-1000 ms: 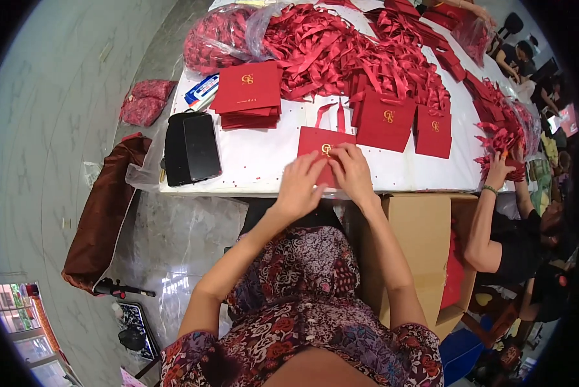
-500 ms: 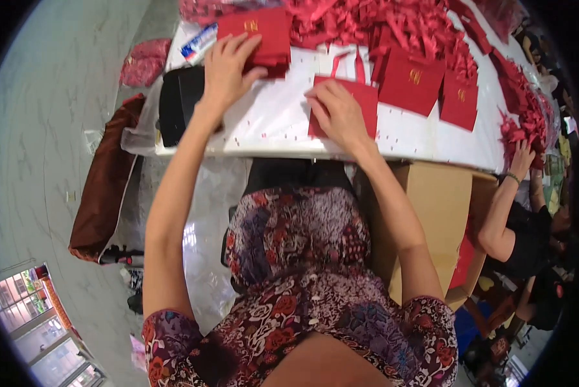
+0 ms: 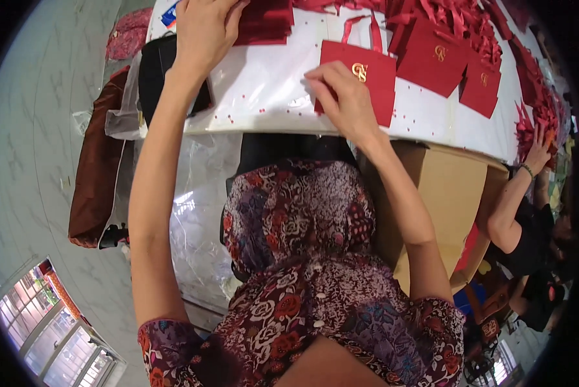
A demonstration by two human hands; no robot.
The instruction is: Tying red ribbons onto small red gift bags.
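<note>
At the table's front lies a flat red paper gift bag [image 3: 383,90] with a gold print and two red ribbon handles stretched away from me. My right hand [image 3: 351,103] rests over its left part, fingers loosely bent, thumb and index finger apart. Farther off on the left, my left hand [image 3: 205,32] reaches to a stack of red paper bags [image 3: 264,29]. Its fingers look stretched out along the stack's left side, and the top edge of the picture cuts off part of them. Neither hand visibly grips anything.
More red bags [image 3: 435,58] with ribbons overlap to the right. A black case [image 3: 157,77] lies at the table's left end. Small red bits dot the white table [image 3: 270,97]. Below stands an open cardboard box [image 3: 447,206]. Another person's hand [image 3: 538,151] touches red ribbons at far right.
My left hand has moved from on top of the stack toward its far left side. My right hand has shifted lower on its bag, uncovering the gold print. The whole view has shifted.
</note>
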